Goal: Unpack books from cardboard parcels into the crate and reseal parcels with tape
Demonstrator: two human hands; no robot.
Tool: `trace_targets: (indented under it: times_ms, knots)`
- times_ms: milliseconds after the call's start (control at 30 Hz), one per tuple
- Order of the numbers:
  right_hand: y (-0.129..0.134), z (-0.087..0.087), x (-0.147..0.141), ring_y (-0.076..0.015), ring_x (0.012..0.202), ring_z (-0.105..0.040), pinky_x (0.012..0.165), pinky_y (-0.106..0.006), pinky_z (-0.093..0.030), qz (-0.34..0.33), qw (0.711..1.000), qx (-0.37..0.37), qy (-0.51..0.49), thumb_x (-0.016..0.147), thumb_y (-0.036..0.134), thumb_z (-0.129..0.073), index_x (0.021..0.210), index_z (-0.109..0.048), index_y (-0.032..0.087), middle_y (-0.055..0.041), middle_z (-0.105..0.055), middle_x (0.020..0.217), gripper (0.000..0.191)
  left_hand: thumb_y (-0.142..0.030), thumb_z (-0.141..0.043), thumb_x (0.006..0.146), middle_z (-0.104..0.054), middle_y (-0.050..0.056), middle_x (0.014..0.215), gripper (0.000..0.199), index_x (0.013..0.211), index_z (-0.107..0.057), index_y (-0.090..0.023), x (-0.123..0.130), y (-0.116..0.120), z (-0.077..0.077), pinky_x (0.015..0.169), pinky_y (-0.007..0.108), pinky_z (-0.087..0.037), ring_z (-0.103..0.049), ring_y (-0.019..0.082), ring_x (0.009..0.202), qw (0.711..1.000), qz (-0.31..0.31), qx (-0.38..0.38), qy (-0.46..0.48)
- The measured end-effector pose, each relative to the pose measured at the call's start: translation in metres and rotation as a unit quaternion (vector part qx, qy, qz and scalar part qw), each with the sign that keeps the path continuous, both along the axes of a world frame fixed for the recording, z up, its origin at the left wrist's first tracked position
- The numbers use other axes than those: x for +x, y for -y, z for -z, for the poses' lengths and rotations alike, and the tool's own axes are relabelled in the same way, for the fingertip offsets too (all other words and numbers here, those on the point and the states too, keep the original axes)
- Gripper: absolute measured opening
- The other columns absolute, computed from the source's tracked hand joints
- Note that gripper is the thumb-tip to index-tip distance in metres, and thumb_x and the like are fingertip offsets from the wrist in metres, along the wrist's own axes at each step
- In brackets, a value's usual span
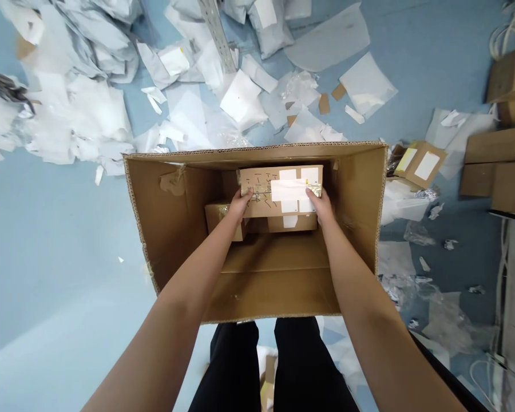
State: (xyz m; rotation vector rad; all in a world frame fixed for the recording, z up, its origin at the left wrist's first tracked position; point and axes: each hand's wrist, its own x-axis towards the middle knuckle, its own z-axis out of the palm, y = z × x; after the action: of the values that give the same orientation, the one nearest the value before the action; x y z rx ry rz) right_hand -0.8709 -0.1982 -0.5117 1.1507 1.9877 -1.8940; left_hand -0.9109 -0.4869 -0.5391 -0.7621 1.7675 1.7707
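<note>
Head view, looking down into an open cardboard carton (175, 229) held between the person's legs, in black trousers (232, 366).

The brown parcel (278, 191) is inside the carton, toward its far wall, and carries silver tape and white labels. It lies across the top of two other parcels. The smaller parcel (218, 220) is under its left end, toward the carton's left wall. The second parcel (292, 223) is under its right side.

The left grip (240, 206) is closed on the left end of the brown parcel, with the fingers (249, 194) over its near edge. The right grip (320, 207) is closed on the right end in the same way, with the fingers (313, 194) on the label side. The two grips stand opposite each other, and neither touches the carton wall.

Assessment: this two-ended hold is sound. The parcel is best kept level, with even pressure from both grips, and clear of the carton walls and the parcels beneath.

Beyond the carton's far rim, white mailers (240, 97) lie scattered on the blue floor (60, 240). Right of the carton are a loose parcel (420, 163) and stacked boxes (504, 166).
</note>
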Motion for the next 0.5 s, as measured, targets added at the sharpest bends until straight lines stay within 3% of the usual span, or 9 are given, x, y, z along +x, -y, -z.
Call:
trace_targets:
  times_ms: [100,267,333,500]
  knots:
    - [0.010,-0.042,0.019,-0.0245,0.110,-0.064,0.099,-0.041,-0.048,-0.005,1.000,0.017,-0.018,0.073,0.043,-0.075,0.132,-0.056,0.019,-0.0096,-0.067,0.124,0.067,-0.053,-0.068,0.082,-0.060,0.011,0.135,0.064,0.135,-0.053,-0.021,0.020,0.012,-0.035,0.103,0.039,-0.046,-0.058,0.026,0.122,1.000,-0.020,0.022,0.001]
    - [0.031,-0.126,0.065,-0.0267,0.120,-0.058,0.104,-0.042,-0.045,-0.029,0.998,0.028,-0.040,0.075,0.041,-0.074,0.144,-0.044,0.020,-0.0112,-0.059,0.136,0.078,-0.067,-0.029,0.094,-0.056,0.010,0.140,0.068,0.135,-0.053,-0.019,0.059,0.036,-0.107,0.105,0.037,-0.046,-0.054,0.023,0.127,0.998,-0.069,0.016,0.007]
    - [0.039,-0.155,0.088,-0.0278,0.125,-0.055,0.107,-0.043,-0.043,-0.038,0.999,0.021,-0.025,0.075,0.040,-0.075,0.147,-0.039,0.021,-0.0112,-0.054,0.141,0.083,-0.068,-0.025,0.094,-0.056,0.008,0.141,0.069,0.137,-0.052,-0.020,0.077,0.044,-0.137,0.106,0.036,-0.046,-0.054,0.023,0.128,0.996,-0.086,0.005,0.019]
    - [0.056,-0.212,0.139,-0.0302,0.132,-0.049,0.110,-0.045,-0.041,-0.012,1.000,-0.022,0.001,0.072,0.040,-0.077,0.151,-0.030,0.020,-0.0136,-0.048,0.147,0.094,-0.068,-0.022,0.094,-0.057,0.006,0.139,0.070,0.141,-0.048,-0.023,0.119,0.055,-0.208,0.105,0.036,-0.047,-0.051,0.023,0.131,0.996,-0.055,-0.060,0.028]
